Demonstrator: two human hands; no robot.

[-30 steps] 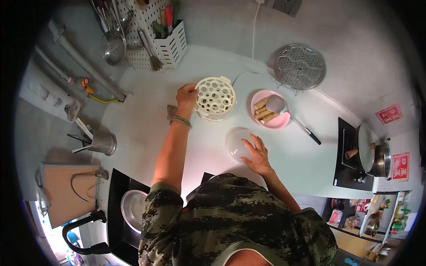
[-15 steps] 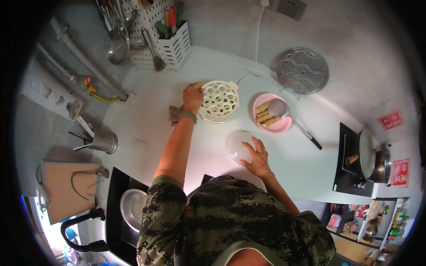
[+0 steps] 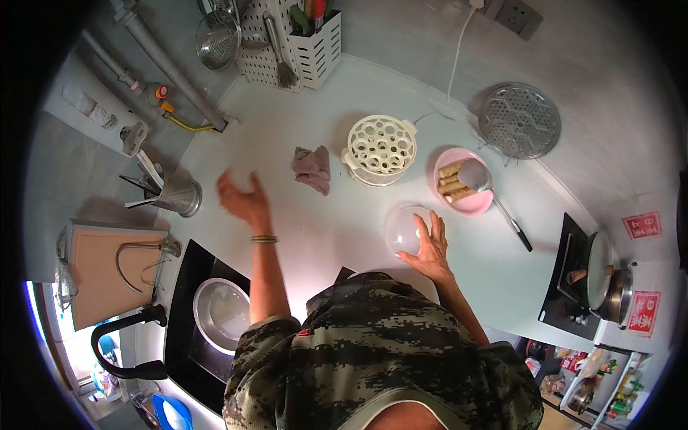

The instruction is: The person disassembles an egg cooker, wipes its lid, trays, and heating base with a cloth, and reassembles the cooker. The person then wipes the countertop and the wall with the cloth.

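My left hand (image 3: 245, 202) is raised over the left of the counter, blurred by motion, with its fingers apart and nothing visible in them. Right of it lies a crumpled greyish-purple cloth (image 3: 312, 170). A cream egg cooker (image 3: 345, 159) stands farther back, uncovered, with a perforated egg tray (image 3: 382, 146) on top. Close to my body, my right hand (image 3: 432, 249) grips a clear domed lid (image 3: 403, 231), its thumb and fingers spread across the right side. To the right, a pink plate (image 3: 469, 209) holds several pale brown rolls (image 3: 451, 183) and a metal spatula (image 3: 474, 175).
A round metal steamer rack (image 3: 519, 120) leans against the back wall. At right is a stove (image 3: 570, 279) with a pan. A metal utensil holder (image 3: 183, 197) stands at left, near a sink holding a metal basin (image 3: 221, 315). A white utensil rack (image 3: 320, 54) is at the back.
My left hand has left the egg cooker and moved left, past the cloth. My right hand stays at the lid. The whole view has shifted slightly.
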